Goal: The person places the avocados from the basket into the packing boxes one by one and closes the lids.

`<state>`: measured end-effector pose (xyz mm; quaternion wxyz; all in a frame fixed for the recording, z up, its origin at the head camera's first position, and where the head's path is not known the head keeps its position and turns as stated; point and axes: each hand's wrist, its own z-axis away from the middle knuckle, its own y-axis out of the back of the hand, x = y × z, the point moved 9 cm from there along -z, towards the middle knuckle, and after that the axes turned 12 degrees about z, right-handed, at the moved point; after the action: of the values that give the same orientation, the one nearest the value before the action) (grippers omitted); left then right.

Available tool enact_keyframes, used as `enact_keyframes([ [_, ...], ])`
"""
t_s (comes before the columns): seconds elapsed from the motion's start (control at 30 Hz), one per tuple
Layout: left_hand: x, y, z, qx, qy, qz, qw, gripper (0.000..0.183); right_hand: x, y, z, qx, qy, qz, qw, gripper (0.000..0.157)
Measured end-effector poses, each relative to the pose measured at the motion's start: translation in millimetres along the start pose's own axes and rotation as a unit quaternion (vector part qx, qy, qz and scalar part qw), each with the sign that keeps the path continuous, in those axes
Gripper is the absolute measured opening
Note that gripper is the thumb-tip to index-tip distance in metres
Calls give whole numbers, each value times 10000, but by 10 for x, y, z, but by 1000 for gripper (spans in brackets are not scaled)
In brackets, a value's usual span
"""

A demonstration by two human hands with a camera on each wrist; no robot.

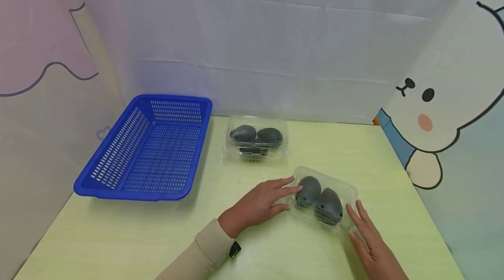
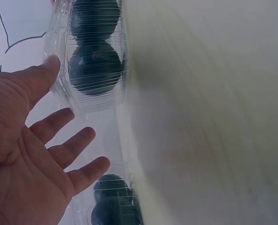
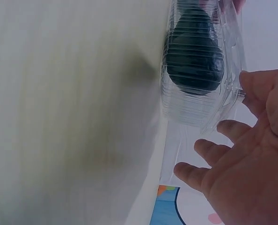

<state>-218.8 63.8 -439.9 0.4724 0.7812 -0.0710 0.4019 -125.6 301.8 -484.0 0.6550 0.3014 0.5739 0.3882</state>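
A clear plastic clamshell box (image 1: pixel 346 192) with dark grey-green egg-shaped things (image 1: pixel 329 205) inside lies at a slant on the table. My left hand (image 1: pixel 261 203) is at its left side, fingers spread and fairly straight. In the left wrist view the thumb (image 2: pixel 51 70) meets the rim, while the other fingers stand off below. My right hand (image 1: pixel 372 243) is at the right side with its fingers extended. In the right wrist view its thumb (image 3: pixel 253 86) is at the rim of the box. Neither hand's fingers curl round the box.
A second clear box (image 1: pixel 256 123) of similar dark things stands farther back, near the cloth backdrop (image 1: pixel 275 43). To the left is a blue plastic basket (image 1: pixel 138 194) with slotted walls and nothing inside. Pale yellow table surface (image 1: pixel 252 245) shows in front.
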Motion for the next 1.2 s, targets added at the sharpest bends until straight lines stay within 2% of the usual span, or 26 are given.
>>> enact_keyframes([
  [0.3, -60, -24, 4, 37, 180, 154, 9997, 55, -29, 17, 21, 129, -14, 310, 9994, 61],
  [0.6, -51, -18, -3, 15, 328, 168, 9993, 51, -56, 40, 32, 147, 0, 312, 9994, 60],
  [0.7, -57, -13, -12, 49, 482, 199, 9986, 50, -54, 44, 31, 165, 13, 344, 9993, 60],
  [0.8, -109, 5, -9, 232, 852, 338, 9955, 52, -38, 31, 24, 125, -37, 359, 9993, 61],
  [0.9, -210, 25, 10, 490, 1473, 865, 9841, 54, -31, 25, 15, 80, -105, 349, 9993, 61],
  [1.03, -322, 16, 37, 613, 2218, 1801, 9563, 53, -31, 26, 13, 39, -159, 341, 9993, 63],
  [1.1, -345, 4, 41, 555, 2457, 2017, 9465, 52, -29, 25, 12, 32, -162, 348, 9993, 63],
  [1.2, -359, -10, 44, 445, 2666, 2036, 9410, 49, -26, 24, 14, 31, -154, 354, 9992, 63],
])
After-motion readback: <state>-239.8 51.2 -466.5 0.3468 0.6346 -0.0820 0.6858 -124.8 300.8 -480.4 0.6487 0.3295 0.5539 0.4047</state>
